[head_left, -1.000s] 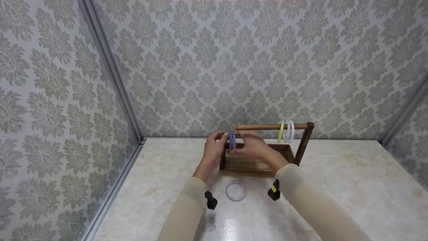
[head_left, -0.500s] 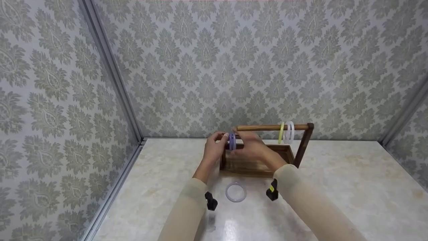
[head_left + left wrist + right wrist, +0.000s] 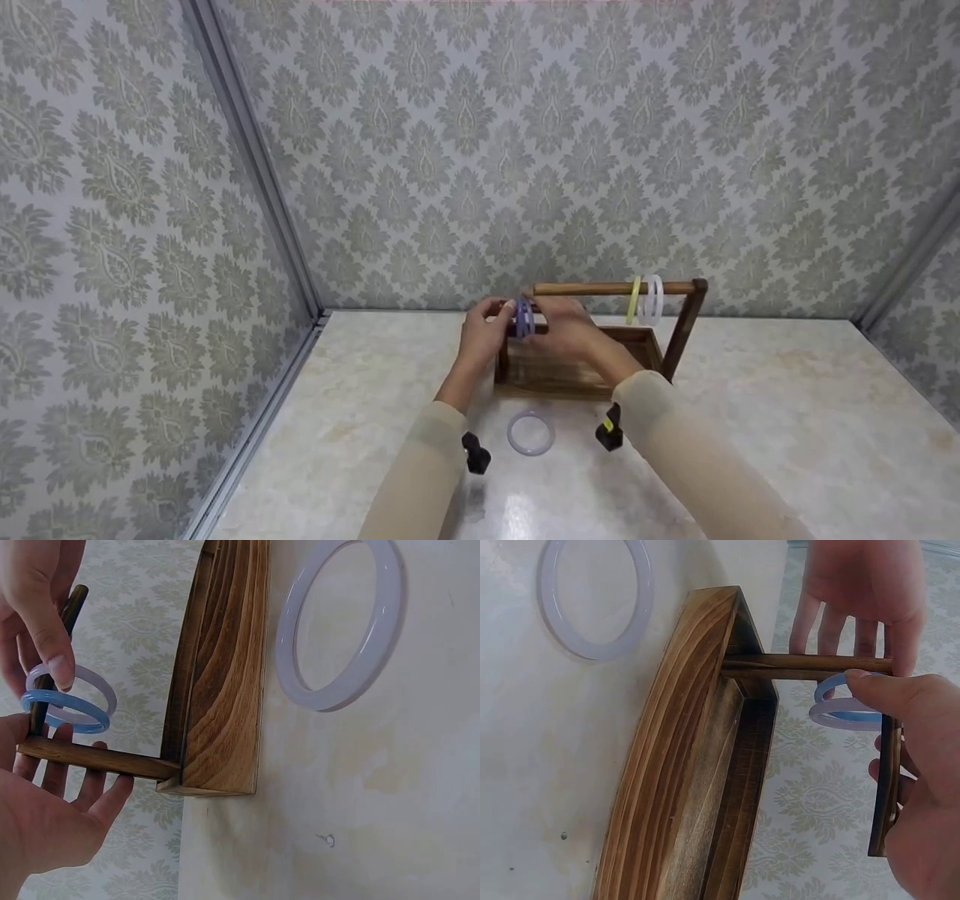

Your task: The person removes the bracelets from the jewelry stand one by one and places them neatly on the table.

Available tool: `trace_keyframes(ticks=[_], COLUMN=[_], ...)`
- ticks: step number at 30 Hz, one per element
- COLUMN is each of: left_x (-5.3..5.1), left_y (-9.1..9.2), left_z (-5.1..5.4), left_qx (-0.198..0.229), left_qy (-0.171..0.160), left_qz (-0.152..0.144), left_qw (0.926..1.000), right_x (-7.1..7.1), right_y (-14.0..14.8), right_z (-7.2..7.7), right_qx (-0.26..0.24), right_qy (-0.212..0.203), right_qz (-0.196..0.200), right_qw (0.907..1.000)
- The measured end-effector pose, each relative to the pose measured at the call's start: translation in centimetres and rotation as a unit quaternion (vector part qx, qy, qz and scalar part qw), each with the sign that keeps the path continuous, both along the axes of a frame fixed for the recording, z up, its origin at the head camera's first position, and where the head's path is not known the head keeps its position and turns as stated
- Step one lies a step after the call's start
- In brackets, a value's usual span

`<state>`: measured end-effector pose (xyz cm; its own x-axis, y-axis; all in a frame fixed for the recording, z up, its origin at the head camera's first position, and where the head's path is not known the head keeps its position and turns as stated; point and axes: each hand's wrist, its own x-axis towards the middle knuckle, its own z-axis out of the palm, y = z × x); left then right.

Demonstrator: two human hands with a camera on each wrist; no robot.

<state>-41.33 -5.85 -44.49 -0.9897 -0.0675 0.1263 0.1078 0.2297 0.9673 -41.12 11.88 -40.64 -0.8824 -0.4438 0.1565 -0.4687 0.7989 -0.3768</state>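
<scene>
A blue bangle (image 3: 66, 699) and a lilac bangle (image 3: 840, 718) circle the top bar of a dark wooden stand (image 3: 585, 288), close to its left post. My left hand (image 3: 481, 330) grips that post near its top, its fingers behind the wood in the left wrist view. My right hand (image 3: 568, 327) is curled round the bar just right of the bangles, its thumb touching their edge in the right wrist view. It hides part of the bar in the head view. Farther right on the bar hang a yellow bangle (image 3: 634, 301) and two white bangles (image 3: 658, 301).
Below the bar is the stand's wooden tray (image 3: 555, 391). A loose lilac bangle (image 3: 531, 454) lies flat on the pale marbled table (image 3: 390, 375) in front of it, between my forearms. Patterned wall panels (image 3: 465, 150) rise behind and to the left.
The blue and lilac bangles by my hands have tilted slightly, their upper edges leaning left. Both hands keep nearly the same hold, and the head view has shifted a little.
</scene>
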Motion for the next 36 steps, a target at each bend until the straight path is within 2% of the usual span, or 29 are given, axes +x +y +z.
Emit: trace_keyframes(ticks=[5,12,17,22,36], left_x=[0.06,0.1,0.15,-0.05,0.27], left_y=[-0.02,-0.11,-0.25,-0.45,-0.06], left_z=[0.05,-0.04,0.0,-0.07,-0.06], left_qx=[0.002,0.01,0.013,0.013,0.016], left_qy=[-0.003,-0.004,-0.002,-0.002,-0.003], left_qz=[0.003,0.003,0.001,0.003,0.0], left_qw=[1.0,0.9999,0.9999,0.9999,0.9999], right_x=[0.03,0.17,0.3,0.25,0.09], right_y=[0.0,-0.19,-0.35,-0.6,-0.19], right_z=[0.05,-0.01,0.07,0.14,-0.01], right_qx=[-0.002,-0.004,-0.004,-0.005,-0.014], right_qy=[-0.005,0.027,0.034,0.024,0.006], right_qz=[-0.003,0.019,0.023,0.012,0.003], right_qw=[1.0,0.9994,0.9992,0.9996,0.9999])
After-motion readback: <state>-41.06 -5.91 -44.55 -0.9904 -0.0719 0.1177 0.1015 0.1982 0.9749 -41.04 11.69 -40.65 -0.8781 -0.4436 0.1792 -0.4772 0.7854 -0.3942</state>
